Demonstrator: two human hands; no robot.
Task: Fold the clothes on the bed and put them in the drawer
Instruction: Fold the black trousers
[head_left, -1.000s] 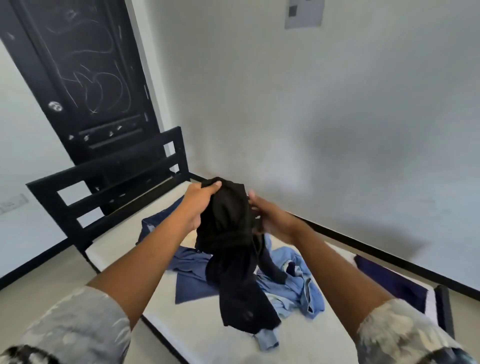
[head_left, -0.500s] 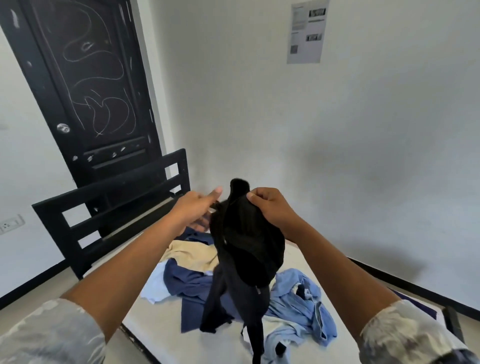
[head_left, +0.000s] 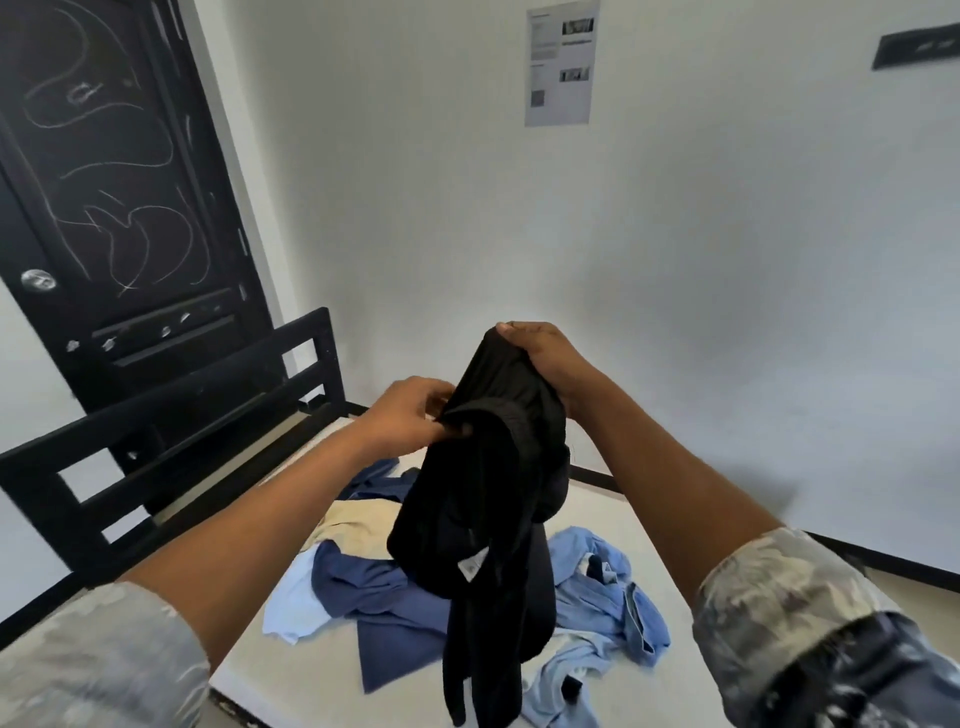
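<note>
1. Black soft-fabric garment (head_left: 483, 493): bunched and held up in the air above the bed by both hands; its lower lengths hang down in front of the clothes pile; small white label (head_left: 470, 566) on the front fold.

2. Right hand (head_left: 543, 361): the higher of the 2; fingers curled and clamped over the garment's top bunch.

3. Left hand (head_left: 410, 415): lower and to the left; thumb and fingertips pinched together on an edge of the black fabric; both forearms bare, grey camouflage-print sleeves (head_left: 779, 597) pushed up.

4. White mattress (head_left: 311, 670): lies below the hands; carries the loose pile.

5. Pile, 4 pieces, all unfolded and overlapping: crumpled dark blue garment (head_left: 384, 603) in the middle; rumpled light blue shirt (head_left: 597, 587) on the right; beige cloth garment (head_left: 358, 525) behind; pale blue piece (head_left: 296, 597) at the left edge, touching the dark blue one.

6. Black slatted bed frame end (head_left: 171, 415): stands at the left end of the mattress.

7. Black panelled door (head_left: 104, 182): behind the frame; white chalk-like scribbles; round silver knob (head_left: 39, 279).

8. Printed paper sheet (head_left: 560, 62): fixed on the white wall (print too small to read).
</note>
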